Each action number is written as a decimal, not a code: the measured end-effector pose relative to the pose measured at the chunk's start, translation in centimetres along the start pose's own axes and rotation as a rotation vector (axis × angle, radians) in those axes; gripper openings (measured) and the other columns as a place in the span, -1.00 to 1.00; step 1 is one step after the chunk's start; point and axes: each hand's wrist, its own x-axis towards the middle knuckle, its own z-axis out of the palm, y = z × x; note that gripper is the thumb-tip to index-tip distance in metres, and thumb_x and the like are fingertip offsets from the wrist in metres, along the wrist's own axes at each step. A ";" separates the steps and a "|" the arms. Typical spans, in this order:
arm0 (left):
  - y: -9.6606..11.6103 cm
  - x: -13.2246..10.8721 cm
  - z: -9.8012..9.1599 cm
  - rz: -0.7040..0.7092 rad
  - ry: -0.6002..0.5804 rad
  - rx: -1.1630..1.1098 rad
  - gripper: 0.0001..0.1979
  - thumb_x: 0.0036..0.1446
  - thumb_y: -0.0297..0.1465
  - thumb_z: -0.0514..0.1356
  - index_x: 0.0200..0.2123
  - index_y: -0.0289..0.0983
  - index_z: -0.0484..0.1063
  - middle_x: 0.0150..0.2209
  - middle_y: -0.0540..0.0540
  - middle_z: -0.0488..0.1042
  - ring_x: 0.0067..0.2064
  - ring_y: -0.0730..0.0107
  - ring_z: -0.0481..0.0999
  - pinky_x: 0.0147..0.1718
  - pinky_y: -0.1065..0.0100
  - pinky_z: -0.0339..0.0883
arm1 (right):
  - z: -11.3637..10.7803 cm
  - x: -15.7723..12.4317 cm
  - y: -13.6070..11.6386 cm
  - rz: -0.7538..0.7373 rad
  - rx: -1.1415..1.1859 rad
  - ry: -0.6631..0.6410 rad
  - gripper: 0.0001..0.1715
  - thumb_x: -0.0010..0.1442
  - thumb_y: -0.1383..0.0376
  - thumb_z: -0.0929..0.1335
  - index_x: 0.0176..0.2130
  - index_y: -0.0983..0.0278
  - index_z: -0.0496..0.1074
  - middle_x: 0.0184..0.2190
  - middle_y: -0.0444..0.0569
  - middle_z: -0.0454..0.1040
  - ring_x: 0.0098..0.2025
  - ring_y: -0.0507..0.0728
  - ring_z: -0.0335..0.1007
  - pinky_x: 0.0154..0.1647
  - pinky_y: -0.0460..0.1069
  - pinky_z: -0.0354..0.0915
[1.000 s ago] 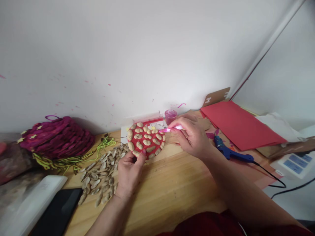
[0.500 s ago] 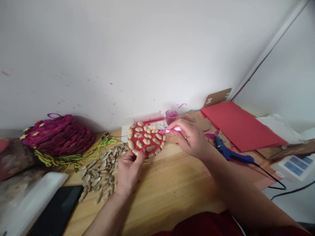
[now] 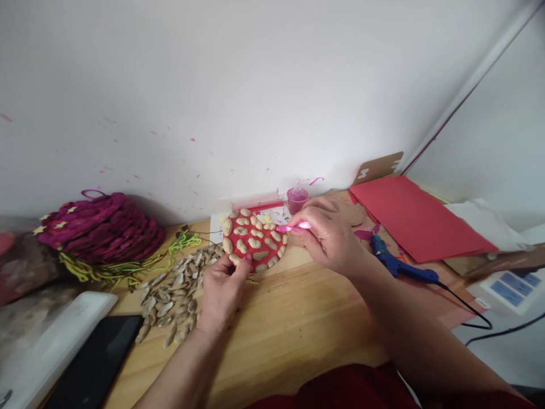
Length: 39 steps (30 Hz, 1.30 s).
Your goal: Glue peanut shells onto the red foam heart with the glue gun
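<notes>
My left hand (image 3: 225, 288) grips the lower left edge of a round red piece (image 3: 264, 243) covered with peanut shells, thumb on top. In my right hand (image 3: 326, 234) is a brush (image 3: 301, 225), pinched between the fingers, with its pink tip at the piece's upper right edge. A small cup of pink paint (image 3: 297, 199) stands just behind my right hand. Loose peanut shells (image 3: 170, 301) lie in a pile to the left of my left hand.
Purple woven bundles (image 3: 102, 230) with yellow stars and green cords sit at the left, behind a dark phone (image 3: 96, 363) and a white object (image 3: 63, 341). At the right are red sheets (image 3: 421, 216), a blue glue gun (image 3: 402, 267) with its cable, and a white box (image 3: 506, 291).
The camera view has shifted slightly. Both hands keep their holds, and the brush tip stays near the same edge of the red piece.
</notes>
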 end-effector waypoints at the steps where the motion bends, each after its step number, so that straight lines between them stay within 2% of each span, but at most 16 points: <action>1: 0.1 0.0 0.0 -0.012 0.000 -0.009 -0.66 0.01 -0.17 0.39 -0.30 -0.35 0.64 -0.38 -0.10 0.64 -0.39 0.36 0.49 -0.35 0.41 0.34 | 0.0 0.0 0.0 -0.002 -0.005 -0.004 -0.87 0.29 0.43 0.35 -0.23 0.19 0.40 -0.36 -0.09 0.49 -0.20 0.19 0.32 -0.10 0.13 0.19; 6: 0.0 0.2 -0.1 -0.053 0.008 -0.037 -0.69 -0.02 -0.17 0.40 -0.37 -0.33 0.62 -0.45 -0.05 0.60 -0.49 0.46 0.39 -0.45 0.46 0.25 | 0.0 0.0 0.1 -0.004 0.003 -0.004 -0.89 0.30 0.43 0.34 -0.24 0.21 0.40 -0.35 -0.07 0.51 -0.20 0.19 0.34 -0.10 0.13 0.21; 11: 0.1 0.2 0.0 -0.079 0.003 -0.066 -0.70 -0.05 -0.18 0.42 -0.39 -0.31 0.61 -0.49 -0.02 0.57 -0.52 0.49 0.36 -0.53 0.47 0.18 | -0.1 0.1 0.1 -0.018 0.020 -0.006 -0.86 0.31 0.44 0.32 -0.24 0.20 0.40 -0.35 -0.07 0.51 -0.20 0.19 0.35 -0.10 0.12 0.22; 15: 0.3 0.2 0.0 -0.089 0.020 -0.081 -0.69 -0.06 -0.17 0.43 -0.39 -0.32 0.61 -0.53 -0.01 0.54 -0.55 0.50 0.34 -0.54 0.47 0.19 | -0.1 0.0 0.3 -0.009 0.003 -0.015 -0.89 0.29 0.43 0.33 -0.25 0.21 0.39 -0.34 -0.05 0.51 -0.21 0.20 0.34 -0.12 0.12 0.22; 22: 0.2 0.2 0.0 -0.073 -0.007 -0.085 -0.69 -0.07 -0.17 0.44 -0.37 -0.32 0.63 -0.45 -0.06 0.61 -0.49 0.46 0.42 -0.49 0.46 0.24 | 0.4 -0.1 0.2 -0.014 0.030 -0.048 -0.88 0.32 0.42 0.33 -0.22 0.19 0.40 -0.33 -0.08 0.52 -0.18 0.19 0.34 -0.09 0.11 0.19; 26: 0.2 0.3 0.0 -0.084 0.016 -0.067 -0.70 -0.09 -0.18 0.43 -0.42 -0.32 0.62 -0.54 -0.03 0.55 -0.54 0.46 0.38 -0.54 0.46 0.19 | 0.6 -0.1 0.2 -0.032 0.001 -0.070 -0.88 0.33 0.42 0.32 -0.24 0.20 0.38 -0.35 -0.07 0.50 -0.19 0.20 0.31 -0.12 0.10 0.17; 31: 0.3 0.3 0.0 -0.076 -0.003 -0.065 -0.70 -0.08 -0.19 0.43 -0.39 -0.32 0.63 -0.50 -0.04 0.58 -0.53 0.46 0.38 -0.56 0.46 0.17 | 0.7 -0.1 0.1 -0.033 -0.004 -0.088 -0.92 0.32 0.40 0.35 -0.24 0.21 0.40 -0.35 -0.06 0.52 -0.19 0.19 0.33 -0.11 0.10 0.18; 39: 0.5 0.4 0.0 -0.068 0.008 -0.016 -0.76 -0.05 -0.23 0.39 -0.51 -0.29 0.53 -0.68 0.08 0.36 -0.59 0.50 0.27 -0.61 0.48 0.09 | 1.3 -0.4 0.2 0.008 0.039 -0.124 -0.97 0.33 0.36 0.35 -0.19 0.24 0.43 -0.28 -0.02 0.57 -0.16 0.21 0.37 -0.07 0.14 0.21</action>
